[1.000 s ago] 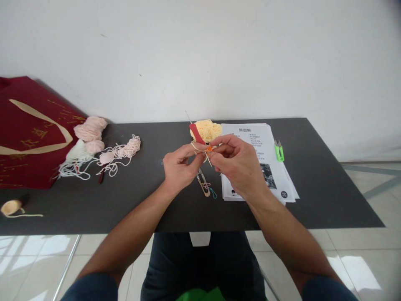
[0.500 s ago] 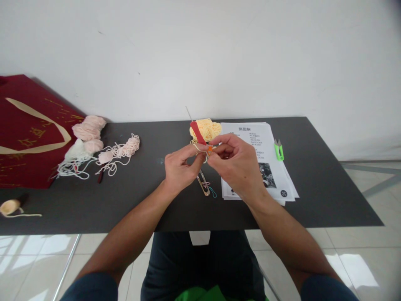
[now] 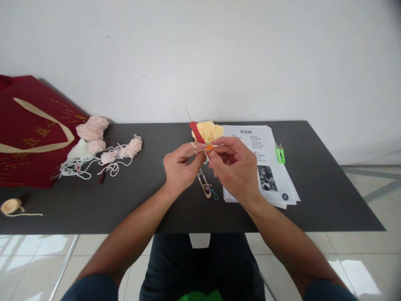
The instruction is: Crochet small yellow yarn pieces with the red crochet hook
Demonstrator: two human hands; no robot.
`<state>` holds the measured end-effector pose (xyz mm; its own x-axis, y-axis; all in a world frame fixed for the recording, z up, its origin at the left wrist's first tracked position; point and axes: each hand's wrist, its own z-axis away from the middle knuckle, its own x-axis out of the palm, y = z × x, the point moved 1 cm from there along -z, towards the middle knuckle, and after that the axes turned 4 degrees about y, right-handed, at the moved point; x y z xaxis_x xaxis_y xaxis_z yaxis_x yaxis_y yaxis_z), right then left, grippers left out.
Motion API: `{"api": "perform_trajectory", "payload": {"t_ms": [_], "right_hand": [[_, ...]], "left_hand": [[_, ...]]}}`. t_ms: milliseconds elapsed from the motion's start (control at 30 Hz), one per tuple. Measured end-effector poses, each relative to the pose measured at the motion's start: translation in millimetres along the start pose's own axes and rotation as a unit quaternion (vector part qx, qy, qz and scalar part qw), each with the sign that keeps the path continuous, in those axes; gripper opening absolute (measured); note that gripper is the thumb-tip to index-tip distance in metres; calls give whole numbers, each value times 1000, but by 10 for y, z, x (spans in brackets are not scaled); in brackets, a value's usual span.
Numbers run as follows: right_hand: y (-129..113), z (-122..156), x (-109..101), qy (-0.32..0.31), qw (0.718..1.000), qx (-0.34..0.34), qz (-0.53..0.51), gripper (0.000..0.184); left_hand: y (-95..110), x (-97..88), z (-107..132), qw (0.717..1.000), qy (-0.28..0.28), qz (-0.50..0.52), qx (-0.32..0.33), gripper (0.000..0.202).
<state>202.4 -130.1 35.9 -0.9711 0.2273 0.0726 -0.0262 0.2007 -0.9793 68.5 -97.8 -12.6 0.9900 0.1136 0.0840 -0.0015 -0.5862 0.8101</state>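
My left hand [image 3: 181, 165] is closed in a pinch, with pale yellow yarn [image 3: 196, 146] looped over its index finger. A red-handled crochet hook [image 3: 196, 132] sticks up from behind these fingers, its thin metal shaft pointing away from me. Fingertip to fingertip with the left, my right hand [image 3: 238, 165] pinches the yarn beside a small orange piece [image 3: 209, 147], perhaps a stitch marker. Fingers cover most of the work between the hands. Just beyond lies a yellow yarn ball [image 3: 209, 131]. Metal thread snips [image 3: 204, 185] with a small blue loop rest below the hands.
Printed sheets [image 3: 272, 167] lie at right, with green thread snips [image 3: 280, 153] at their edge. Pink yarn [image 3: 94, 127], white yarn [image 3: 78, 152] and a loose pink skein [image 3: 133, 146] lie left, beside a red bag [image 3: 34, 129]. A small cream cup-shaped piece [image 3: 11, 205] sits front left.
My right fingers have shifted slightly at the yarn, and the orange piece shows more clearly. The red-handled hook stays nearly in place. The whole view has moved a little.
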Motion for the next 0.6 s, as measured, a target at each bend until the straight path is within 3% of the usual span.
{"api": "perform_trajectory", "payload": {"t_ms": [267,600], "right_hand": [[25,-56,-38,-7,999,40,-17,25],[66,-88,-104,-21,997,79,-9,32]], "left_hand": [[3,5,7,1000,-12,-15,-11,17],[-33,-30,29,989,-41,-135,43,13]]}}
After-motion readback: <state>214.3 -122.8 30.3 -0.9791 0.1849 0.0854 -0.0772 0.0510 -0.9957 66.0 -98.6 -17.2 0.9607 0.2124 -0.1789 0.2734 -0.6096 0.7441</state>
